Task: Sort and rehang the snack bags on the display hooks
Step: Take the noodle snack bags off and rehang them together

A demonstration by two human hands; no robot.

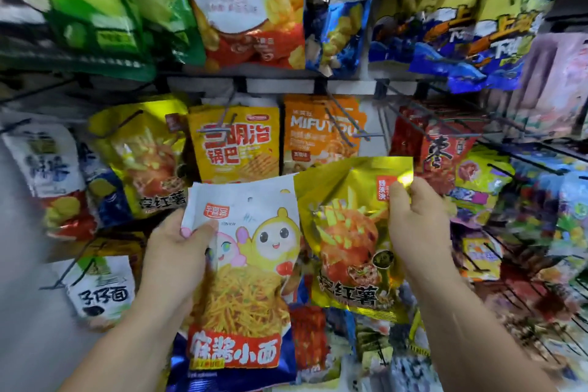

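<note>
Two holds: left grip point(178, 248) clamped on white noodle bag point(248, 280), right grip point(416, 219) pinching gold sweet-potato bag point(346, 226) by top corner. Could twist loose or get hung wrong: seemingly matching gold bags point(143, 162) up-left of left grip.

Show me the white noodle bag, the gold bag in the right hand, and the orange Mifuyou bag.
white noodle bag point(245, 293): head view, on its printed noodle pile.
gold bag point(346, 232): head view, on the red picture at its middle.
orange Mifuyou bag point(307, 141): head view, just below its lettering.
</note>
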